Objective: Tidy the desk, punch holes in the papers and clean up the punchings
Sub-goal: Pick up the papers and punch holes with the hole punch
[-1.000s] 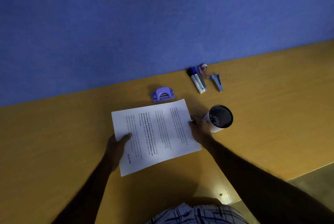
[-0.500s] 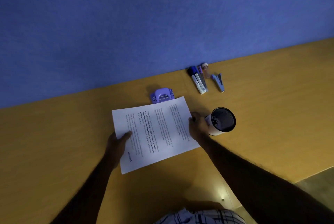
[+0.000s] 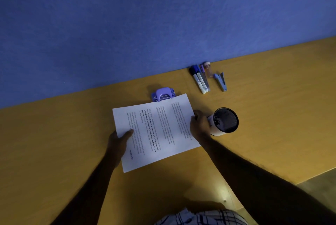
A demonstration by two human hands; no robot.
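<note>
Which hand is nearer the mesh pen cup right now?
Right. The right hand grips the paper at the edge just beside the pen cup; the left hand holds the opposite edge, across the sheet from it.

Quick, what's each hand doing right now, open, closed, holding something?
Left hand: holds the paper by its left edge, thumb on top.
Right hand: holds the paper by its right edge.

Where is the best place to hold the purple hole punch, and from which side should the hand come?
Probably by its two short ends, from above: the hole punch sits flat near the wall, its front at the paper's far edge, both ends free.
</note>
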